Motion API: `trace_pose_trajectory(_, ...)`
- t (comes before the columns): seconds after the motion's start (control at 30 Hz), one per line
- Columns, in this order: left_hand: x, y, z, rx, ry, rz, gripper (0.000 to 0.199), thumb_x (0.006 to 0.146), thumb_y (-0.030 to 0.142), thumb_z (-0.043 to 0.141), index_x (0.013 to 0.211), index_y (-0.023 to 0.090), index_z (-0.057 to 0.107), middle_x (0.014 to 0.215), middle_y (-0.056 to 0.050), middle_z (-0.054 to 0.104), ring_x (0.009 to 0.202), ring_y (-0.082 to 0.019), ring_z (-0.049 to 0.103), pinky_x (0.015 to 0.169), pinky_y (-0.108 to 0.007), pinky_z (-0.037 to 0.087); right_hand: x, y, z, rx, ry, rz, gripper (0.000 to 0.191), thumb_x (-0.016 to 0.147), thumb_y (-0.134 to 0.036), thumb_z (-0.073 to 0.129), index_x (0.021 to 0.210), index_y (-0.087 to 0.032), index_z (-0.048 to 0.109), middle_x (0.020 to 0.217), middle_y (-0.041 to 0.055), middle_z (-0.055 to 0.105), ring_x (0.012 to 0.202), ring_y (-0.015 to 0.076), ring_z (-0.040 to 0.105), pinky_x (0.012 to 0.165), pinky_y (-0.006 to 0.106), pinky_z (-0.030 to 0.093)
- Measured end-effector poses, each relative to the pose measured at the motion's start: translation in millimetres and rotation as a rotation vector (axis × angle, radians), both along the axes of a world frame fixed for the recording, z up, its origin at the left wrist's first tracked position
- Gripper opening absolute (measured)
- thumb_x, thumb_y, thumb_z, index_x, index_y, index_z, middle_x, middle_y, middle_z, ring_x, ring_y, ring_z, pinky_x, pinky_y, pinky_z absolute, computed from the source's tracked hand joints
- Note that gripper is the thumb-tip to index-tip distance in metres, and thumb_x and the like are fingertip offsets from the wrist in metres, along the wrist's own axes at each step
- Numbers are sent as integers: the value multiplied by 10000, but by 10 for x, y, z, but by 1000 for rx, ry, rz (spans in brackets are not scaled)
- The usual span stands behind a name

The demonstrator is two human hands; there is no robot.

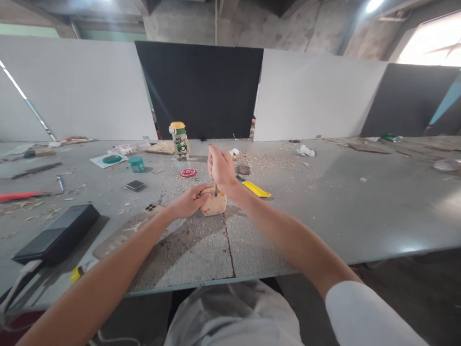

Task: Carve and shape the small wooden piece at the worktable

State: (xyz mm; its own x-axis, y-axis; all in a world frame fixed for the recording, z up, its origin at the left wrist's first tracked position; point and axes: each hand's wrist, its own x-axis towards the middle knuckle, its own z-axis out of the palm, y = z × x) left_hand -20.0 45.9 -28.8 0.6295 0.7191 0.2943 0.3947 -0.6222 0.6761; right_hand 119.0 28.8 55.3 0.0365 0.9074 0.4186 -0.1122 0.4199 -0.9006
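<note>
1. Across the table (334,206), wood chips (270,162) lie scattered.
2. Beyond the hands, a yellow-capped bottle (182,149) stands upright; its contents are unclear.
3. On the table before the person, the left hand's (189,202) fingers grasp a pale block (215,206).
4. Left of the bottle sits a teal jar (136,165), contents indistinct.
5. Above the block, the right hand's (220,167) fingers clench an upright tool (216,190).

Short white sleeve (363,310), loose grey top (236,312), bare hands (221,167)
</note>
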Motion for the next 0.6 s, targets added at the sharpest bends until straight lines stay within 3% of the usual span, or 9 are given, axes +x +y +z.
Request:
trace_pose_trajectory(0.2,5,-40,46,16,42,19,368,939,340,433,1230,160,568,972,-43,634,807,-151,548,688,-248,432,12,-21,82,69,23,-50,428,941,-392,439,588,-235,253,476,-78,233,414,81,219,395,247,190)
trace_pose_trajectory(0.3,4,-42,48,28,50,13,351,937,347,429,1195,153,568,958,-41,621,807,-150,546,684,-248,431,15,-11,34,61,1,-73,425,943,-404,419,589,-235,257,476,-78,236,419,83,230,401,242,200)
trace_pose_trajectory(0.47,-26,6,-9,49,1,20,277,941,368,413,937,145,578,715,-2,540,635,-123,475,577,-240,382,-97,-51,-157,14,-138,-84,432,932,-360,434,556,-228,268,489,-67,256,458,86,262,425,239,214)
trace_pose_trajectory(0.6,-34,-10,7,82,31,54,214,922,321,433,828,163,543,629,22,468,566,-110,418,543,-244,344,-144,-100,-68,118,-112,-40,424,948,-382,410,576,-230,275,506,-65,259,462,90,261,433,238,221)
